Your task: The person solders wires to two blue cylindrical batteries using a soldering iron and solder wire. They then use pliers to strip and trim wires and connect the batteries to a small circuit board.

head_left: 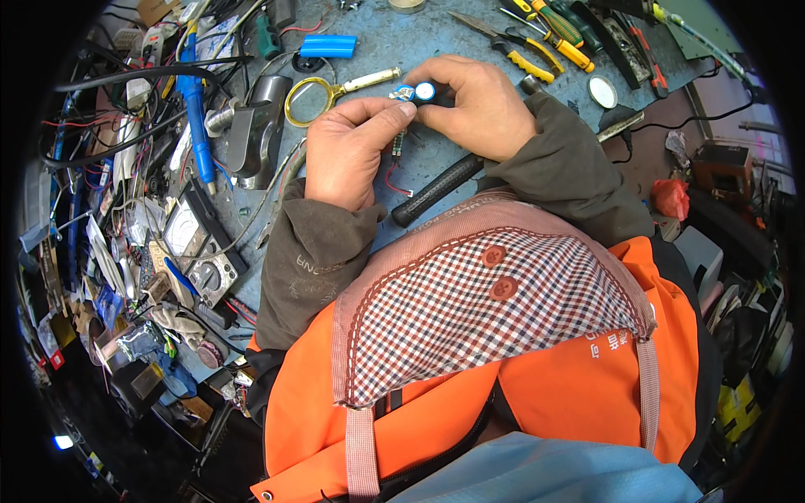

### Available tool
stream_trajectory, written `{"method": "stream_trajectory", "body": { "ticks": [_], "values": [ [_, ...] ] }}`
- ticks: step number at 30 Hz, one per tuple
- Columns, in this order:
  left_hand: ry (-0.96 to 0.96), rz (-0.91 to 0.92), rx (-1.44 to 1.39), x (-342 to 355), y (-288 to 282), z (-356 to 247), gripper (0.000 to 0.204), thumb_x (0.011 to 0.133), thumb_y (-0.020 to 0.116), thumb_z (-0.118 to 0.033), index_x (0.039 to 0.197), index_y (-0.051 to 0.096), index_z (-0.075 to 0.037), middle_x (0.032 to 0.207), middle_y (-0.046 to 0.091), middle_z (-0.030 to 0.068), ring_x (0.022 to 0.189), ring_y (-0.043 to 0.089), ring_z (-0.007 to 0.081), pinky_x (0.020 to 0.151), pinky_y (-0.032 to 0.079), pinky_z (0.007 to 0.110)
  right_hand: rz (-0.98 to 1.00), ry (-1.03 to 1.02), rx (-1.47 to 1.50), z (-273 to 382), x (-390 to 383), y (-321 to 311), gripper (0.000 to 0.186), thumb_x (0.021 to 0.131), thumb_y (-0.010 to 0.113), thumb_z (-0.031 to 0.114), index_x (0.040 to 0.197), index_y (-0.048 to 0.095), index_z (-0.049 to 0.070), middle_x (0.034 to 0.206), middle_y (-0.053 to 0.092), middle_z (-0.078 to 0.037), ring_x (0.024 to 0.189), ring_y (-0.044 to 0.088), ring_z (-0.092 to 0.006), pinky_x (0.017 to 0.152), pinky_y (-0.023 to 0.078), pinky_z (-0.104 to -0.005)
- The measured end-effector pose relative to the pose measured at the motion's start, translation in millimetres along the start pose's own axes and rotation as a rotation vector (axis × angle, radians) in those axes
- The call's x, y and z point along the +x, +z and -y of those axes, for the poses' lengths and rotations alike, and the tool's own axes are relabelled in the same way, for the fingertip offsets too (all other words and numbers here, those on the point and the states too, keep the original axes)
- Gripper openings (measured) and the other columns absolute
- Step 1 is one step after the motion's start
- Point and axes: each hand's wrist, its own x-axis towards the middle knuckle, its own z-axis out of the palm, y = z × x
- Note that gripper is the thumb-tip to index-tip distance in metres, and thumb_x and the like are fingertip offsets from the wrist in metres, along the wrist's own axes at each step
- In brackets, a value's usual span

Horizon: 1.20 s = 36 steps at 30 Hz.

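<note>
Both of my hands meet over the blue workbench, holding a small battery pack (425, 90) with blue-wrapped round cells, one end showing white. My left hand (348, 151) pinches its left side between thumb and fingers. On the other side, my right hand (482, 109) grips the pack with bent fingers, which partly hide it. Below the pack hangs a narrow green circuit strip (397, 144); thin wires run from it down to a small white connector (403, 192). A black ribbed tool handle (440, 189) lies just below my hands, partly under my right sleeve.
Beyond my left hand lie a magnifying glass (369, 80) and a blue block (328, 46). Further left are a blue soldering iron (194, 117), an analog multimeter (210, 272) and tangled cables. Yellow-handled pliers (530, 66), screwdrivers (560, 23) and a round white disc (602, 90) lie at the right.
</note>
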Motion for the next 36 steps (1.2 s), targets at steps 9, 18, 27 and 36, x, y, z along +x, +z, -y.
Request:
{"method": "stream_trajectory", "body": {
  "ticks": [9, 18, 27, 36],
  "values": [
    [-0.006, 0.008, -0.008, -1.2, -1.4, -0.7, 0.016, 0.094, 0.08, -0.011, 0.103, 0.081, 0.002, 0.081, 0.07, -0.0014, 0.069, 0.053, 0.0049, 0.061, 0.04, 0.023, -0.038, -0.004, 0.056, -2.8, -0.4, 2.2, 0.031, 0.081, 0.08, 0.017, 0.111, 0.075, 0.008, 0.097, 0.073, -0.014, 0.088, 0.072, -0.0328, 0.077, 0.058, -0.0422],
    [-0.01, 0.006, 0.01, -0.5, 2.3, 0.0, 0.015, 0.095, 0.08, -0.012, 0.104, 0.08, 0.0, 0.082, 0.068, -0.0029, 0.066, 0.048, 0.0046, 0.06, 0.035, 0.023, -0.067, -0.003, 0.019, -2.9, 0.0, 2.4, 0.03, 0.082, 0.08, 0.018, 0.11, 0.076, 0.008, 0.097, 0.073, -0.015, 0.089, 0.072, -0.0349, 0.077, 0.057, -0.0437],
    [-0.065, 0.038, -0.013, 1.6, 2.7, -1.0, 0.015, 0.096, 0.079, -0.015, 0.101, 0.079, -0.001, 0.085, 0.073, 0.0024, 0.065, 0.05, 0.0059, 0.06, 0.037, 0.023, -0.073, -0.029, 0.002, -3.5, -0.7, 2.4, 0.032, 0.081, 0.08, 0.018, 0.111, 0.075, 0.007, 0.098, 0.073, -0.015, 0.09, 0.071, -0.0358, 0.078, 0.058, -0.0443],
    [-0.112, 0.018, 0.007, 0.9, 4.2, -4.7, 0.017, 0.096, 0.079, -0.015, 0.102, 0.078, 0.0, 0.088, 0.075, 0.0061, 0.073, 0.064, 0.0101, 0.069, 0.05, 0.025, -0.02, 0.197, 0.325, 2.4, -3.3, -19.6, 0.032, 0.094, 0.072, 0.008, 0.126, 0.071, 0.001, 0.111, 0.074, -0.005, 0.102, 0.068, -0.014, 0.091, 0.055, -0.029]
  ]
}}
